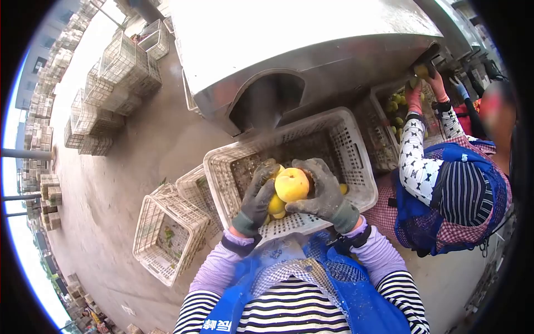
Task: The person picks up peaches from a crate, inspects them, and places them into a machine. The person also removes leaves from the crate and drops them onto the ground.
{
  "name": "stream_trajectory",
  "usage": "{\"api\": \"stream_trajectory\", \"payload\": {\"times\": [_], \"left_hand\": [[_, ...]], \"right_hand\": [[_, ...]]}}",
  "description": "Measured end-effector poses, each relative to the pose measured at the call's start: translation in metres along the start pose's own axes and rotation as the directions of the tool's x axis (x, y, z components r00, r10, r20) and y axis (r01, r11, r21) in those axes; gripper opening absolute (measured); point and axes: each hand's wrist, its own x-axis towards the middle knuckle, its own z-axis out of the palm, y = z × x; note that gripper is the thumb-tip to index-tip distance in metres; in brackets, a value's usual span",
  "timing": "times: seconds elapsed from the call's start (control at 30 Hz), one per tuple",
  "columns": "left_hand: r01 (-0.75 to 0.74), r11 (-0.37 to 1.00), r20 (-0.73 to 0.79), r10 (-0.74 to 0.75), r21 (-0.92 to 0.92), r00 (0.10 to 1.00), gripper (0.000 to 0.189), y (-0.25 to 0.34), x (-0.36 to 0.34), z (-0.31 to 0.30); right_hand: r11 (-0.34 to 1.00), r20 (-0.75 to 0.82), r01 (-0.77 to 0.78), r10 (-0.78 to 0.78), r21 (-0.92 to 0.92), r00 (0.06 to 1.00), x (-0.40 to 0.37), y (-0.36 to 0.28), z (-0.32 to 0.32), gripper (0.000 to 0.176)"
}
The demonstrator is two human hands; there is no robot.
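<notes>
A large yellow peach (292, 185) with a slight blush sits between my two gloved hands, above a white plastic crate. My left hand (258, 192), in a dark grey glove, curls against its left side. From the right, my right hand (321, 192) wraps round it, thumb underneath and fingers over the far side. More yellow peaches (276, 206) show just below, close to my left fingers, and another lies right of my right hand. The gloves hide part of the fruit. Holes pierce the walls of the crate (354, 146) around my hands.
A metal machine with a dark opening (267, 100) stands beyond the crate. White crates (161, 236) lie to the left, with stacked crates (119, 72) farther off. At right, a co-worker (450, 183) in pink gloves handles fruit over another crate (389, 119).
</notes>
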Motion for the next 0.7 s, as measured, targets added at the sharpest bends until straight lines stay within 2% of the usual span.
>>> {"api": "stream_trajectory", "payload": {"times": [0.03,0.13,0.17,0.2,0.27,0.33,0.37,0.4,0.47,0.5,0.57,0.67,0.7], "left_hand": [[-0.051,0.998,-0.043,0.052,0.03,0.998,0.038,0.005,0.001,0.004],[-0.052,0.987,-0.133,0.031,-0.155,0.991,0.039,0.028,0.018,-0.006],[0.044,0.902,-0.135,-0.112,-0.429,0.984,0.042,0.029,0.018,-0.009],[0.123,0.733,-0.095,-0.248,-0.669,0.964,0.045,0.027,0.017,-0.013],[0.175,0.751,-0.062,-0.276,-0.636,0.959,0.051,0.02,0.014,-0.026],[0.229,0.763,-0.033,-0.311,-0.605,0.95,0.056,0.01,0.006,-0.04],[0.183,0.769,-0.037,-0.26,-0.612,0.965,0.056,0.002,0.001,-0.045],[0.149,0.805,-0.08,-0.236,-0.575,0.968,0.056,0.004,0.002,-0.043],[0.091,0.866,-0.16,-0.193,-0.492,0.968,0.058,0.015,0.004,-0.033],[0.124,0.823,-0.15,-0.246,-0.554,0.958,0.06,0.024,-0.002,-0.034],[0.107,0.797,-0.115,-0.216,-0.594,0.97,0.061,0.025,0.007,-0.041],[0.116,0.716,-0.037,-0.195,-0.688,0.98,0.064,0.035,0.009,-0.044],[0.117,0.697,-0.018,-0.184,-0.707,0.983,0.064,0.04,0.009,-0.044]], "right_hand": [[0.983,-0.067,0.097,-0.108,-0.153,0.992,0.005,-0.003,0.004,0.087],[0.923,-0.146,0.088,-0.152,-0.374,0.977,0.041,-0.019,0.018,0.084],[0.877,-0.189,0.088,-0.198,-0.472,0.962,0.055,-0.014,0.021,0.08],[0.844,-0.219,0.06,-0.206,-0.533,0.954,0.07,-0.014,0.021,0.075],[0.805,-0.25,0.006,-0.192,-0.593,0.949,0.109,0.002,0.025,0.074],[0.712,-0.221,-0.119,-0.052,-0.692,0.974,0.137,0.021,0.036,0.069],[0.653,-0.213,-0.173,0.019,-0.738,0.977,0.149,0.032,0.04,0.066],[0.649,-0.191,-0.055,-0.142,-0.759,0.971,0.162,0.049,0.042,0.064],[0.59,-0.139,0.168,-0.439,-0.79,0.888,0.183,0.083,0.044,0.06],[0.629,-0.104,0.122,-0.31,-0.768,0.945,0.192,0.094,0.051,0.059],[0.663,-0.049,0.014,-0.076,-0.748,0.996,0.217,0.105,0.055,0.058],[0.663,-0.134,0.093,-0.284,-0.743,0.949,0.193,0.068,0.041,0.064],[0.818,-0.217,0.073,-0.236,-0.57,0.947,0.171,0.043,0.038,0.067]]}}
